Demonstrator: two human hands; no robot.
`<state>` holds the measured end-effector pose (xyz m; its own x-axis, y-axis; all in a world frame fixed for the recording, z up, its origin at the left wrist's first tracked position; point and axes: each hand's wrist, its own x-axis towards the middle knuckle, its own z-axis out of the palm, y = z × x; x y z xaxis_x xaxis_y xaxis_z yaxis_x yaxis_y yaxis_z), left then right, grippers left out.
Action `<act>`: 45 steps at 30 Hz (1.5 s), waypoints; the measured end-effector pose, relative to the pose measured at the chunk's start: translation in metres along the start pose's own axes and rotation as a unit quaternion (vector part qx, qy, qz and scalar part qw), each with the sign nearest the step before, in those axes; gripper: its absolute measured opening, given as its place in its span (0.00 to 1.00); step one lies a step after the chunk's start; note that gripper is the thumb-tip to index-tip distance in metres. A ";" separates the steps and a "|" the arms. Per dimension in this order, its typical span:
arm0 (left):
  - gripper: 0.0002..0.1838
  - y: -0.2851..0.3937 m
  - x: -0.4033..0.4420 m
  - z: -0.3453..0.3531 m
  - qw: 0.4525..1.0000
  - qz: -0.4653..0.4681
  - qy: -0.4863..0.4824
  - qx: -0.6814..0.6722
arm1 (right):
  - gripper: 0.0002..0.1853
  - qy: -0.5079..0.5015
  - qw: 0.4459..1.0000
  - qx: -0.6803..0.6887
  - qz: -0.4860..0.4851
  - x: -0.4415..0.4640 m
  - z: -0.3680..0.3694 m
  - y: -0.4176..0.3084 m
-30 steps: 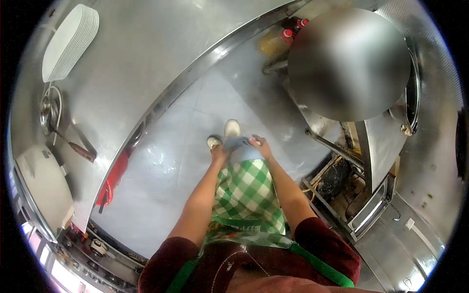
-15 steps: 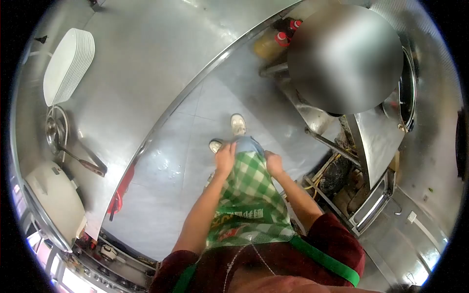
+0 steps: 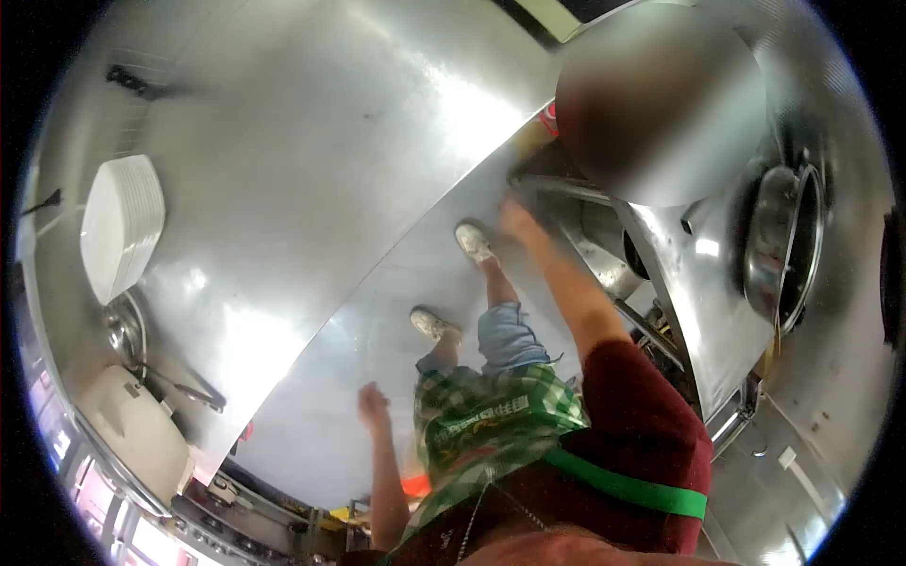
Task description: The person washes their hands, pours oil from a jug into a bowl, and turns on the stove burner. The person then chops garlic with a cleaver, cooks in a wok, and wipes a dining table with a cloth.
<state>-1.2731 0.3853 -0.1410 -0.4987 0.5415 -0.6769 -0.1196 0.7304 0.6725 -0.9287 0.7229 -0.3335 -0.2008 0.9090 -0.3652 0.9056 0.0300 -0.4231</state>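
Observation:
My left hand point(image 3: 374, 404) hangs out to the left of my body over the grey floor, fingers curled in, with no object visible in it. My right hand point(image 3: 516, 222) reaches forward near the edge of the metal stove unit on the right; motion smears its fingers, so I cannot tell their shape. Between my arms is the green-and-white checked apron point(image 3: 500, 415), touched by neither hand. Below it show rolled-up jeans point(image 3: 512, 335) and two light shoes point(image 3: 473, 242).
A long steel counter point(image 3: 311, 170) runs along the left. On it are stacked white plates point(image 3: 123, 226), a ladle point(image 3: 193, 394) and a cream-coloured lidded box point(image 3: 132, 429). At the right, a large metal pot point(image 3: 769, 250) stands on the steel worktop point(image 3: 703, 292). A blurred disc hides the upper right.
Both hands have let go of the apron's lower edge. My left hand swung down and left, my right hand forward. The view has shifted, with my feet in a stride along the counter.

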 end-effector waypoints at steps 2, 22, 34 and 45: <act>0.10 0.010 0.012 0.003 0.996 -0.044 0.063 -0.034 | 0.11 -0.041 0.985 -0.044 0.161 0.094 -0.047 0.003; 0.14 -0.074 -0.047 0.095 0.922 -0.304 0.010 -0.240 | 0.15 -0.097 0.954 -0.284 0.006 0.191 -0.098 0.041; 0.12 0.019 -0.084 0.067 0.979 -0.046 0.053 -0.192 | 0.13 -0.155 0.838 -0.175 -0.493 -0.041 -0.031 -0.125; 0.18 -0.018 -0.194 -0.186 0.908 0.348 0.133 0.190 | 0.09 -0.344 0.498 -0.130 -0.785 -0.395 -0.065 -0.472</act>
<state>-1.3336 0.1894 0.0338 -0.5358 0.8443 0.0025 0.5834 0.3681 0.7240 -1.2524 0.3770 0.0644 -0.7371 -0.6757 0.0121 -0.5707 0.6128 -0.5466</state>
